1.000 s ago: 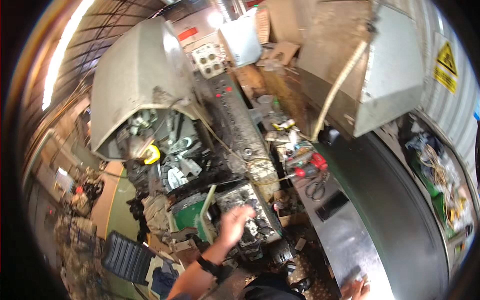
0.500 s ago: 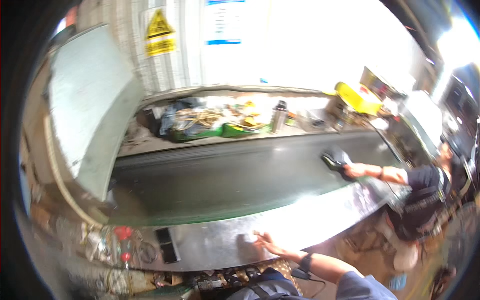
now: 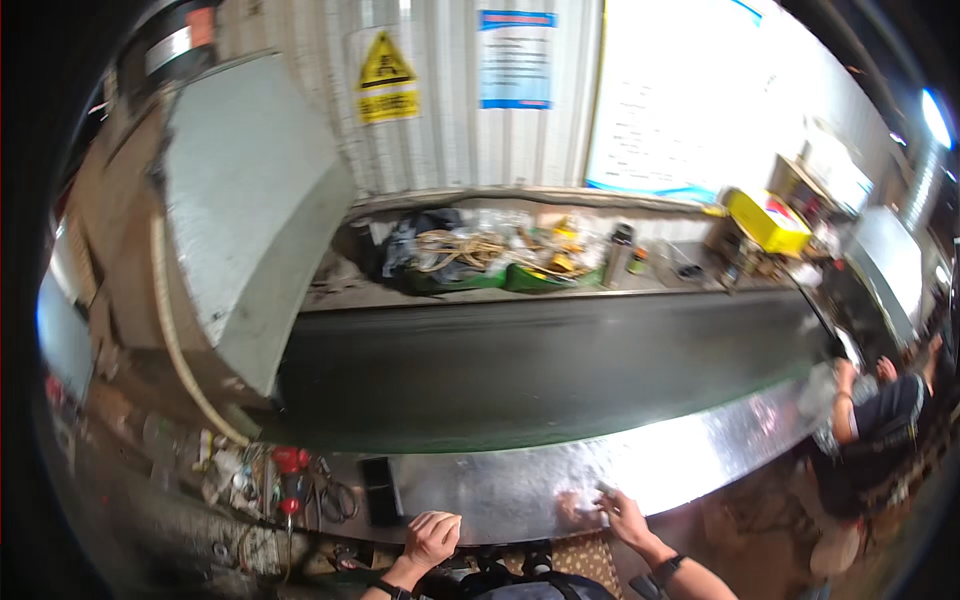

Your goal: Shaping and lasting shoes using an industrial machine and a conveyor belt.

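My left hand [image 3: 432, 538] is curled closed at the near edge of the metal ledge [image 3: 480, 490], just below a dark flat slab like a phone [image 3: 380, 490]. Whatever its fingers may hold is hidden. Farther right, my right hand [image 3: 624, 516] hovers over the same ledge with thumb and fingers pinched together. A tiny thing seems to sit at its fingertips, too small and blurred to name. Beyond the ledge runs a wide dark conveyor belt [image 3: 540, 365], with nothing of mine on it.
At left stands a grey metal hood [image 3: 250, 200]; by its foot lie a red tool [image 3: 290, 480] and cables. Green trays [image 3: 550, 280], a flask [image 3: 618, 255] and a yellow bin [image 3: 768, 222] line the back shelf. A co-worker [image 3: 880, 420] stands at the far right.
The view has swung left. My left hand has come into view at the ledge. The co-worker's hand, earlier over the belt with a dark item, is now at the belt's far right end.
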`<state>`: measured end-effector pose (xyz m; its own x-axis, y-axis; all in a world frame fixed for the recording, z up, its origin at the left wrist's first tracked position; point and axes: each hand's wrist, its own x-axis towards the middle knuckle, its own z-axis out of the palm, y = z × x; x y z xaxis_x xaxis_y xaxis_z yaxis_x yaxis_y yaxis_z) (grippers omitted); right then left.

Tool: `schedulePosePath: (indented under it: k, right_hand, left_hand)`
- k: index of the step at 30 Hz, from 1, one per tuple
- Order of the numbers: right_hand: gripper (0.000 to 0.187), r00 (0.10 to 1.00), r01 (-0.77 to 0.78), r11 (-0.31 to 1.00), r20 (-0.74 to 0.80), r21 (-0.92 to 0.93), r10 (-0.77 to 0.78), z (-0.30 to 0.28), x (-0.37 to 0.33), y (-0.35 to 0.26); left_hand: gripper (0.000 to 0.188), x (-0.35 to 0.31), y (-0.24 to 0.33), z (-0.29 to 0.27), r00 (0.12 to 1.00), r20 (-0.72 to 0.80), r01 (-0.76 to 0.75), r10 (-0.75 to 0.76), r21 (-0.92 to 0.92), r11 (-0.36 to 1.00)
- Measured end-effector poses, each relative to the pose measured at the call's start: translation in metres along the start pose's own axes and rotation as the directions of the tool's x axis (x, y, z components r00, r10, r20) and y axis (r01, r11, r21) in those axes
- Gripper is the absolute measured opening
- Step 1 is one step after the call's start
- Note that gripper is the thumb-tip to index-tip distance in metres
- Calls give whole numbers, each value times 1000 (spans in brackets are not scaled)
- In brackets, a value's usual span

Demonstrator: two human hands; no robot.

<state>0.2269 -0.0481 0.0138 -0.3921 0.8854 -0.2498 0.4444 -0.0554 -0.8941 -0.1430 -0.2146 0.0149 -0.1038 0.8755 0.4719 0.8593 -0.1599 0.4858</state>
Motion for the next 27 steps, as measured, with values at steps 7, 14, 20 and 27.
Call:
schedulePosePath:
  k: [7, 14, 20, 27]
  right_hand:
    - [35, 940, 83, 934, -285, -347, -189, -36, 22, 69]
    - [44, 921, 317, 941, -201, -115, -334, -53, 67, 92]
    - [70, 975, 81, 749, -102, -658, -195, -39, 82, 84]
    - [70, 955, 51, 616, -142, -786, -261, -19, 101, 74]
  left_hand:
    - [13, -14, -19, 2, 994, 62, 92, -92, 1, 996]
    - [27, -9, -34, 26, 977, 92, 175, -195, 191, 966]
    - [43, 16, -48, 45, 949, 101, 248, -297, 340, 907]
    - [50, -1, -61, 53, 927, 84, 313, -364, 361, 879]
